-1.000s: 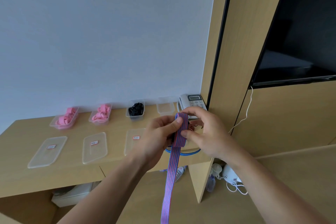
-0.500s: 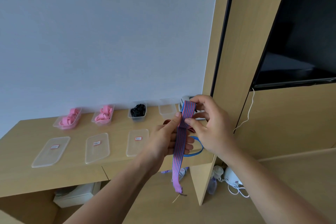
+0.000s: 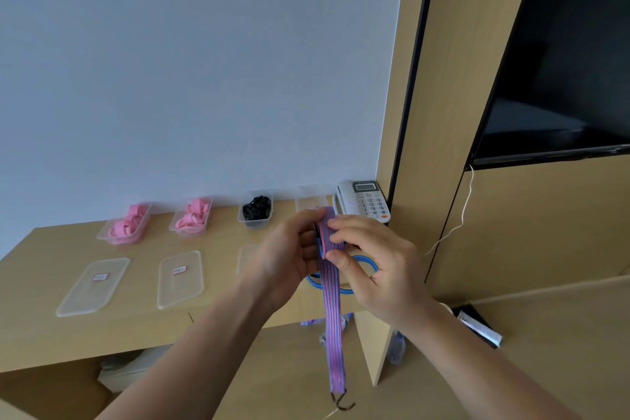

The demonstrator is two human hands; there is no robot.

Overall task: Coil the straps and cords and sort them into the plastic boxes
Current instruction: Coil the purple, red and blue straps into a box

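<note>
left hand (image 3: 289, 256), in the head view, grips the wound part of the strap (image 3: 332, 310), its fingers curled round a small coil (image 3: 324, 232). our right hand (image 3: 371, 269) pinches the band just beside it, thumb and forefinger pressing the next turn onto that coil. we hold both hands above the right end of the desk (image 3: 41, 327), in front of the phone (image 3: 366, 201). from the coil the striped tail hangs straight down past the desk edge and ends in a metal hook (image 3: 344, 404) that dangles free. we judge the winding only partly done, and the risks come from that loose tail. the band looks springy, so if either hand eases its pinch while we shift our hold, the turns could spring open. as we draw the tail up, the hook may swing and catch the desk edge, or snag the blue strap (image 3: 366, 262) lying on the desk right under our hands and drag it along. the hook also needs tucking in, or the finished coil could unwind once it is let go. the empty box (image 3: 306, 204) just behind our hands seems the likely target. it is light and could slide if we press the coil in hard.
</note>
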